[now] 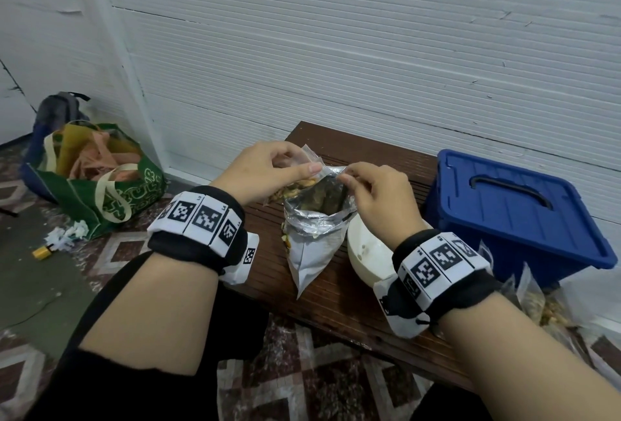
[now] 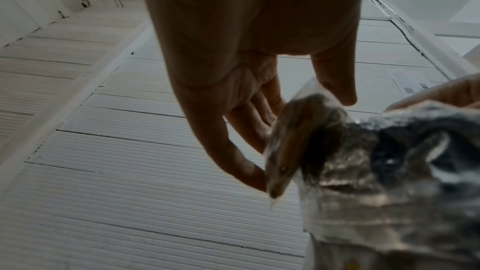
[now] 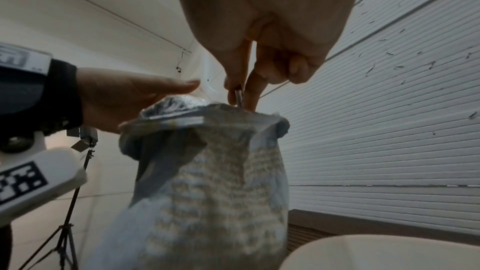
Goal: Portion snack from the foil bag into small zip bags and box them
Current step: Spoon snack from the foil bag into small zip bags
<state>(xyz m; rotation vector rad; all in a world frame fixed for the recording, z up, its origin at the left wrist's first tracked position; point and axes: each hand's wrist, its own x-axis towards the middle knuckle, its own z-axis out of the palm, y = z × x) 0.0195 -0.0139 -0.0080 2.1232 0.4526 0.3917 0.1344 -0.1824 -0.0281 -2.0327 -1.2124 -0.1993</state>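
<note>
A silver foil snack bag (image 1: 311, 245) stands open on the dark wooden table (image 1: 339, 306). My right hand (image 1: 369, 192) pinches its top rim between thumb and forefinger, as the right wrist view shows at the foil bag (image 3: 207, 182) under my right hand (image 3: 240, 93). My left hand (image 1: 268, 168) holds a small clear zip bag (image 1: 304, 165) partly filled with snack, just left of the foil bag's mouth. In the left wrist view the zip bag (image 2: 298, 141) sits against my left hand's fingertips (image 2: 249, 171), beside the foil bag (image 2: 389, 171).
A blue plastic box (image 1: 514, 215) with its lid on stands at the table's right end. A white bowl (image 1: 366, 252) sits under my right wrist. Filled zip bags (image 1: 537, 299) lie at the right. A green tote bag (image 1: 100, 182) stands on the floor, left.
</note>
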